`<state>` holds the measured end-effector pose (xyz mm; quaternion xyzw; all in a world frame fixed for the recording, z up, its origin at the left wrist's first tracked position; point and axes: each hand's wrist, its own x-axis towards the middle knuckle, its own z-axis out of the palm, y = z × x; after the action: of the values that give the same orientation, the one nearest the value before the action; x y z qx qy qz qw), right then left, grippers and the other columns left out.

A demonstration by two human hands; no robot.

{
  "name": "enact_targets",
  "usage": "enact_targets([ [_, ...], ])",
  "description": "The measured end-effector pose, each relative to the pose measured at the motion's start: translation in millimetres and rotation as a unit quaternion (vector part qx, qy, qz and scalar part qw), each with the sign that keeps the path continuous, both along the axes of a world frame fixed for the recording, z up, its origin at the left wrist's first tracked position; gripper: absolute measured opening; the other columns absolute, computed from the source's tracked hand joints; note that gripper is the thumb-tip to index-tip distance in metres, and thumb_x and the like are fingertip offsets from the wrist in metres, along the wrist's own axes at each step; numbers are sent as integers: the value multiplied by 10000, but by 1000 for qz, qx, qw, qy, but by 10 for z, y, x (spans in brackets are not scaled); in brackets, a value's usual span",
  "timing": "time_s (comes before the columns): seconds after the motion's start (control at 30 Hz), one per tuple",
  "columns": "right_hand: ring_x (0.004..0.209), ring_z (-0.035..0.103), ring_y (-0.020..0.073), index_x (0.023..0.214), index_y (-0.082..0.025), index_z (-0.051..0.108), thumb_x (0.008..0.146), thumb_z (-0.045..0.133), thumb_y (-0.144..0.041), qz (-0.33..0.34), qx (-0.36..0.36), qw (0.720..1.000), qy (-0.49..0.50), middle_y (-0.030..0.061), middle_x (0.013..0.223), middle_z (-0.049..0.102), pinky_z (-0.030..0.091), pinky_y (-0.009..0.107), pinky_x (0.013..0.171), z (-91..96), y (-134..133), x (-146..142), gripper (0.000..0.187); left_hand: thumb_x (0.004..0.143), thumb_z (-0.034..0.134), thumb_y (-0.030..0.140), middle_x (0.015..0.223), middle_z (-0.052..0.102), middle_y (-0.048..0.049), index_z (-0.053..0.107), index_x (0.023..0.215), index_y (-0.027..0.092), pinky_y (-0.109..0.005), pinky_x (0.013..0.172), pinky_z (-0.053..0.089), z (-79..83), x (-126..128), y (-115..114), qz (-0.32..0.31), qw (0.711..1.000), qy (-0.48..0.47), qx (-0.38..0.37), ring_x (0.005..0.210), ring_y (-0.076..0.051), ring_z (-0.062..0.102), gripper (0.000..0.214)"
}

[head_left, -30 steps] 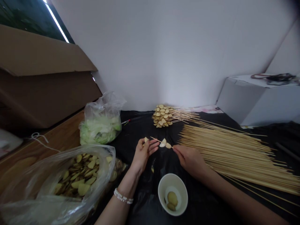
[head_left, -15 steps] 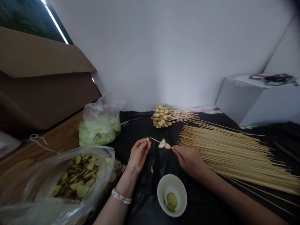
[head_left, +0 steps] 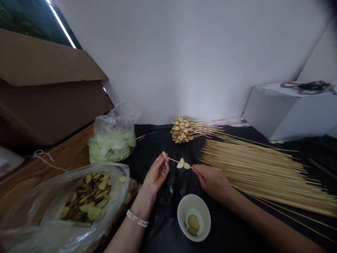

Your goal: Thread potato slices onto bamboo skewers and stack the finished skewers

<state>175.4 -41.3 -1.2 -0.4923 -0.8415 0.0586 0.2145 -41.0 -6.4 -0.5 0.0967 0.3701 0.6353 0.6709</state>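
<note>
Between thumb and fingers, my left hand (head_left: 157,173) pinches a pale slice (head_left: 164,154), which looks like potato, at the tip of a thin wooden skewer (head_left: 173,160). My right hand (head_left: 210,179) is closed round the skewer's other end. Two more slices (head_left: 180,163) sit along the skewer near my right fingers. Below my hands stands a white bowl (head_left: 179,215) with a few slices (head_left: 193,222) at its bottom. Left of my left forearm, an open clear plastic bag (head_left: 126,172) holds many slices (head_left: 92,196).
A pile of bare skewers (head_left: 265,174) spreads at the right. Behind my hands lies a bundle of filled skewers (head_left: 183,130). A bag of pale green vegetables (head_left: 112,147) stands at the back left, near a cardboard box (head_left: 52,105). A white box (head_left: 284,109) is at the far right.
The skewer's tip has met the slice in my left hand; half a second ago they were slightly apart. My right hand has shifted slightly left.
</note>
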Motion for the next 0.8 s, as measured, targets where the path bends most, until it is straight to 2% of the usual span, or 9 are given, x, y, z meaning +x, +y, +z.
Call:
enact_targets([
  [0.3, 798, 620, 155, 1023, -231, 628, 949, 311, -282, -13, -26, 1000, -7, 47, 844, 684, 411, 231, 698, 17, -3, -7, 330, 780, 608, 28, 877, 702, -62, 688, 867, 126, -157, 582, 538, 12, 28, -14, 2, 1000, 12, 2, 689, -97, 662, 154],
  [0.8, 774, 618, 142, 995, -228, 634, 953, 322, -273, -18, -10, 1000, -11, 40, 840, 680, 398, 220, 692, -16, 9, 1, 319, 774, 602, 15, 847, 706, -69, 695, 854, 115, -157, 576, 537, -3, 22, -8, 9, 999, 30, 15, 692, -107, 662, 158],
])
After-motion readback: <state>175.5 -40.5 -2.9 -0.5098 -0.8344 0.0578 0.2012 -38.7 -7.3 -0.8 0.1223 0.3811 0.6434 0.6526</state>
